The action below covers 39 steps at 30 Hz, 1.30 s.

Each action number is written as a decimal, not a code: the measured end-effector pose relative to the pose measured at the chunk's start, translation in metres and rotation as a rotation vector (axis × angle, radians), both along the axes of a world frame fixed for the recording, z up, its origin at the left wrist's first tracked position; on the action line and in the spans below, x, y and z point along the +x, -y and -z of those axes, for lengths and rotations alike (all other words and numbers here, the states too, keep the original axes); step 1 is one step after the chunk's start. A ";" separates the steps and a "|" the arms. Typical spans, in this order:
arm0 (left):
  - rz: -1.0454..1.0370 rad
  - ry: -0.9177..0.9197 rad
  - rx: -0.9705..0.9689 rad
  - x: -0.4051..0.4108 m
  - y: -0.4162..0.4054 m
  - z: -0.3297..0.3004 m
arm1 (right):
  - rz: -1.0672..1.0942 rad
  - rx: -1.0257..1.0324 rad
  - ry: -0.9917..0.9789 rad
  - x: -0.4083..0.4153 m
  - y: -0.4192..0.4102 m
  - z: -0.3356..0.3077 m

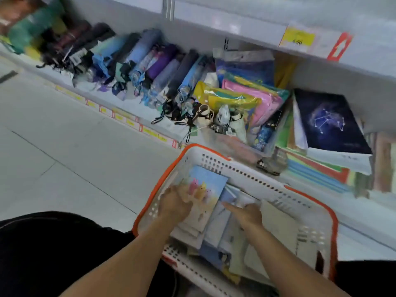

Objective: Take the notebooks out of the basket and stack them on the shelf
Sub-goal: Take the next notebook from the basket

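Note:
A white basket with an orange rim (252,175) sits in front of me and holds several notebooks (227,236). My left hand (174,203) grips the left edge of a light blue notebook with cartoon animals (209,185), which is tilted up in the basket's far left corner. My right hand (246,214) reaches into the pile beside it, fingers bent down among the pale covers. On the shelf to the right lies a stack of notebooks (317,166) topped by a dark blue constellation notebook (330,123).
Folded umbrellas (139,67) fill the shelf's left part, with colourful plastic packets (246,95) in the middle. A yellow price tag (297,39) hangs on the upper shelf edge. Grey tiled floor (64,159) lies to the left.

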<state>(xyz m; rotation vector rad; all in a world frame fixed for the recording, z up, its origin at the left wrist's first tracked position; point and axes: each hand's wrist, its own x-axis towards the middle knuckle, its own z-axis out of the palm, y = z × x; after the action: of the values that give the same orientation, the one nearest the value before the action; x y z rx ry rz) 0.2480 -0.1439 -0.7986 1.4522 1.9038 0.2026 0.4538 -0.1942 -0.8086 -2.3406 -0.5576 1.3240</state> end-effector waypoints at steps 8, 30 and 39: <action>0.149 -0.036 -0.236 -0.011 0.012 0.014 | -0.128 -0.002 -0.006 -0.054 -0.004 0.017; -0.203 0.583 -0.104 0.000 0.007 -0.028 | -0.106 0.186 0.070 0.002 -0.004 -0.006; -0.128 -0.032 0.275 -0.031 0.005 -0.033 | -0.366 -0.015 0.161 -0.014 0.017 0.017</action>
<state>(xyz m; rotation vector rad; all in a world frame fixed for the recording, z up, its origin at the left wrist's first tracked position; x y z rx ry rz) 0.2168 -0.1486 -0.7653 1.5166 2.0583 0.5218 0.4398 -0.2115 -0.8257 -2.4525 -1.0719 1.2934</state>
